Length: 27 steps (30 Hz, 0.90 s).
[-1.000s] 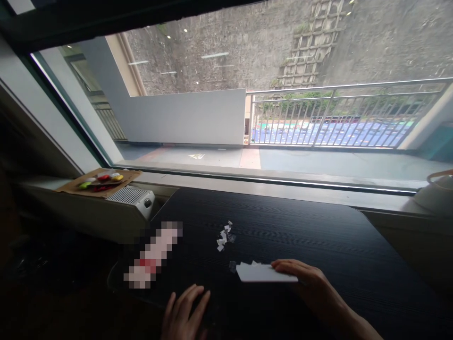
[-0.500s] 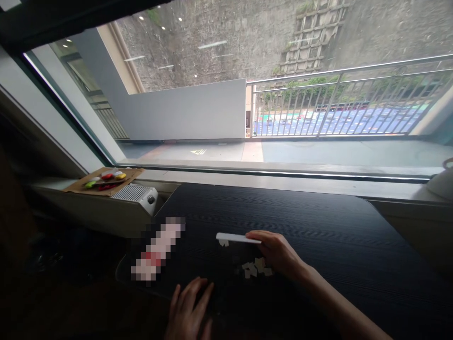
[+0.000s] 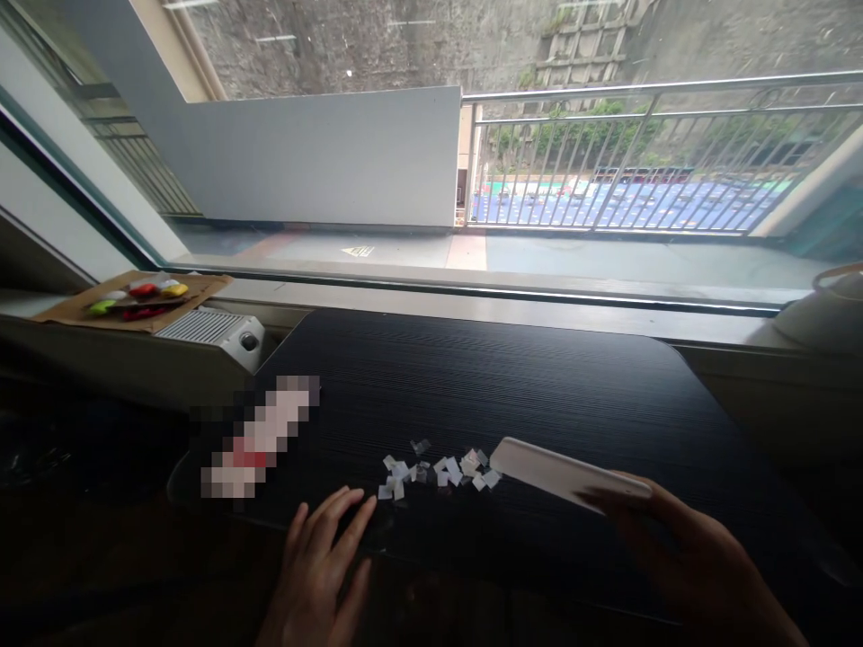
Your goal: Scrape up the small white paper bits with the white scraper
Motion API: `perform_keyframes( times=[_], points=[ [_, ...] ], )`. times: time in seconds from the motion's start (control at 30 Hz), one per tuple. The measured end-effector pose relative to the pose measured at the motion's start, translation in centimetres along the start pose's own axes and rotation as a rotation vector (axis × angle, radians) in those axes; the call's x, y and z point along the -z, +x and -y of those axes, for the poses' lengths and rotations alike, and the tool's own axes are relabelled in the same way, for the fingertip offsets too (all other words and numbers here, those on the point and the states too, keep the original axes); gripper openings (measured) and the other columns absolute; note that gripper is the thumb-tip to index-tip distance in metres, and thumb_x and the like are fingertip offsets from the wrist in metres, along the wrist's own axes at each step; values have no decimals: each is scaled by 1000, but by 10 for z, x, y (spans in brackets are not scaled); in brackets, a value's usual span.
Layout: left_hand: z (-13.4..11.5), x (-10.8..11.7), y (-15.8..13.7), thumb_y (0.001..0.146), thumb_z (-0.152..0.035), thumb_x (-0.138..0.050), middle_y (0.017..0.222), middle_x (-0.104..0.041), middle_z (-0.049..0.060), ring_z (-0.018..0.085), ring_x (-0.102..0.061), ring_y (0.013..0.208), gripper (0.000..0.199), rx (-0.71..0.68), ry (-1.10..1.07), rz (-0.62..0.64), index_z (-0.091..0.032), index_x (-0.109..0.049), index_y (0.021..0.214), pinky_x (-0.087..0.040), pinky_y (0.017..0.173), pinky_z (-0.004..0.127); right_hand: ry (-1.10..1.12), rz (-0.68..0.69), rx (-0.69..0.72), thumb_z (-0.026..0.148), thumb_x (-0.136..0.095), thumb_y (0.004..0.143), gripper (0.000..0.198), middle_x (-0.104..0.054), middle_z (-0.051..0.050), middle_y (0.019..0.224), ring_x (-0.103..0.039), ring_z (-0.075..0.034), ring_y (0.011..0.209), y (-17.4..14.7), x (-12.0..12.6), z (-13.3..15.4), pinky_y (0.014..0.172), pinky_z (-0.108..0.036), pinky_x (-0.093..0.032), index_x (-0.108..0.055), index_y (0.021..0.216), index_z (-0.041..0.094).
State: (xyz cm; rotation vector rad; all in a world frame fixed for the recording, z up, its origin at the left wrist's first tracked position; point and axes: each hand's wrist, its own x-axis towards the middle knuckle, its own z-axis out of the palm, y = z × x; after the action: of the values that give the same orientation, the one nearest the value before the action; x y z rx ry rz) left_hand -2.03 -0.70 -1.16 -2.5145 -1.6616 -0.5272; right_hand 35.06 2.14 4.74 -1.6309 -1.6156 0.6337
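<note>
My right hand [image 3: 688, 548] grips one end of a flat, light-coloured slab with rounded corners [image 3: 556, 467]; what exactly it is, I cannot tell. The slab tilts above the black table [image 3: 438, 377], its far end just beside several small white square pieces [image 3: 449, 472]. These pieces lie in a loose scatter, some whitish and some see-through. My left hand [image 3: 327, 548] rests palm down at the near table edge, fingers spread, holding nothing. Its fingertips are close to the leftmost white pieces [image 3: 399, 471].
A blurred-out pinkish strip [image 3: 270, 431] lies at the table's left side. On the sill, cardboard [image 3: 74, 301] carries red, yellow and green items [image 3: 143, 290] beside a white radiator [image 3: 216, 328]. A large window and a pale rounded object [image 3: 826, 314] stand beyond.
My right hand has moved right and nearer with the slab, which now shows its broad face. The white pieces that were partly hidden are in plain sight. The whole view has shifted.
</note>
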Motion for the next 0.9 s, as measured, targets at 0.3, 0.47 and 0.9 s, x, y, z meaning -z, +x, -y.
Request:
perform_keyframes(
  times=[0.3,0.47,0.9],
  points=[
    [2,0,1,89,-22,-46,136,-55,7,26,-51,126,60,-4,-12,-4,-31,-31,147,-33,109,51,-41,-63,-103,44,-59,81,20,-79,-3,89,-72,-28,86,-9,19,5,76,-35,-59,-70,90,29],
    [-1,2,6,91,-23,-42,131,-57,6,24,-53,122,56,-7,-26,-79,-32,-32,146,-31,109,49,-38,-111,-144,38,-59,79,18,-79,-3,89,-73,-26,86,-13,21,9,74,-32,-58,-70,89,29],
    [-1,-2,3,93,-25,-39,134,-53,6,25,-50,125,50,36,-60,-64,-30,-36,142,-26,112,50,35,-104,-211,36,-63,76,14,-79,-2,87,-73,-26,83,-20,25,20,73,-31,-58,-71,85,29]
  ],
)
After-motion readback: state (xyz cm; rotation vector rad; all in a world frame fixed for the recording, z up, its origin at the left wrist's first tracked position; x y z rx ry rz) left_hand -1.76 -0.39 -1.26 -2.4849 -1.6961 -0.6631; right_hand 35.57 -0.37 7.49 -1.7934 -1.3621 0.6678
